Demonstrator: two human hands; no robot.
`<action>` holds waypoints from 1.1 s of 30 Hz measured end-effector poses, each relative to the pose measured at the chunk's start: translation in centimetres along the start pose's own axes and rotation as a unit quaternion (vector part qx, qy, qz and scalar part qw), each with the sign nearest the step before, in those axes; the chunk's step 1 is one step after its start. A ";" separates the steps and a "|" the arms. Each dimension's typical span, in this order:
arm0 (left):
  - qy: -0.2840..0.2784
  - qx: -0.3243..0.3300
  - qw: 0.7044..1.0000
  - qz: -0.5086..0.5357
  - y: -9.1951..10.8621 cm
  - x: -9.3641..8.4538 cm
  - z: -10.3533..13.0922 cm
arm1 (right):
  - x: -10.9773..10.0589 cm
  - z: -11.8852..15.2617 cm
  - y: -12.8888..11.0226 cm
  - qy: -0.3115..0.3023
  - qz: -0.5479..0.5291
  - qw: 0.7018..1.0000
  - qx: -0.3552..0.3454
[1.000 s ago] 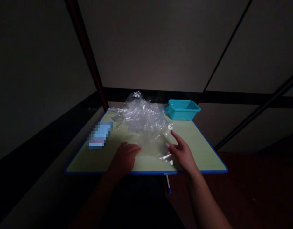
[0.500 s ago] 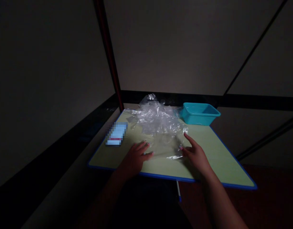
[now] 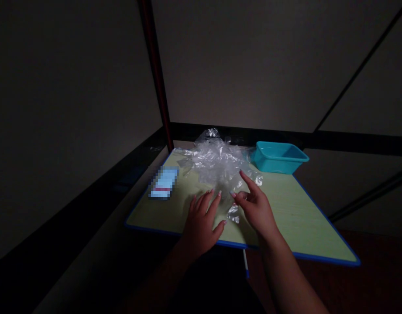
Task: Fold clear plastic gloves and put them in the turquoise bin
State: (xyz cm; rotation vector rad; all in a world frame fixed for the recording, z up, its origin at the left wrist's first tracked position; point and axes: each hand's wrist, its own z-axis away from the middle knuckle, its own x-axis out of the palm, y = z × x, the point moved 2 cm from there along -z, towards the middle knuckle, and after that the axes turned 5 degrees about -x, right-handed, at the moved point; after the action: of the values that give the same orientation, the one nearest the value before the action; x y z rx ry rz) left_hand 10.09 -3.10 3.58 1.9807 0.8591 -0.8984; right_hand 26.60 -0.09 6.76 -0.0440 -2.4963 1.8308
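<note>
A clear plastic bag (image 3: 233, 213) lies near the front of the table, its near part bunched between my hands. My right hand (image 3: 257, 211) pinches its edge between the thumb and curled fingers, with the index finger stretched out forward. Just left of it, my left hand (image 3: 202, 220) is open, fingers spread and palm down, with the fingertips at the bag's left side. Behind both hands spreads a crumpled heap of clear plastic bags (image 3: 217, 159). Where the near bag ends and the heap begins is hard to make out.
A turquoise plastic basket (image 3: 279, 165) stands at the table's back right corner. On the left lies a phone (image 3: 164, 182) with a lit, blurred screen. The pale table (image 3: 299, 218) has a blue edge, and walls rise behind it and to the left.
My right hand has moved left, and the near bag, spread flat before, is now gathered narrower. My left hand has moved right, closer to it. The view has shifted slightly.
</note>
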 end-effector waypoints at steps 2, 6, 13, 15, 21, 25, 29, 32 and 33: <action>0.014 -0.029 0.999 0.004 0.1 0.7 -0.4 | 0.4 0.3 -0.7 -0.002 -0.017 1.000 -0.006; 0.028 -0.050 0.998 0.010 -1.4 1.3 -1.1 | -0.2 1.1 -1.7 0.015 -0.018 1.000 -0.016; -0.027 -0.057 0.998 -0.030 -4.4 0.7 -0.8 | -3.0 1.5 -1.5 0.047 0.001 0.999 -0.015; -0.077 -0.050 0.994 -0.059 -5.0 0.6 -0.5 | -3.8 1.5 -0.6 0.048 0.005 0.999 0.002; -0.200 -0.045 0.969 -0.137 -5.9 0.3 0.1 | -5.7 2.0 4.0 0.048 0.031 0.994 0.093; -0.203 -0.055 0.962 -0.176 -7.1 -0.3 -0.1 | -6.4 2.4 5.9 0.055 0.035 0.991 0.118; -0.178 -0.099 0.957 -0.209 -8.7 -1.4 0.2 | -6.4 2.6 5.9 0.044 0.042 0.991 0.117; -0.123 -0.079 0.974 -0.176 -7.9 -2.3 0.2 | -6.1 2.6 5.5 0.041 0.055 0.991 0.114; -0.104 -0.055 0.982 -0.146 -7.2 -2.4 0.1 | -5.9 2.6 5.4 0.037 0.063 0.991 0.108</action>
State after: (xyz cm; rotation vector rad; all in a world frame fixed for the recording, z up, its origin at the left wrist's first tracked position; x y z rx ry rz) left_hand 3.04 -0.48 2.87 1.6555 1.0700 -1.1762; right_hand 32.37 -1.24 0.73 -0.2612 -2.2798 2.0969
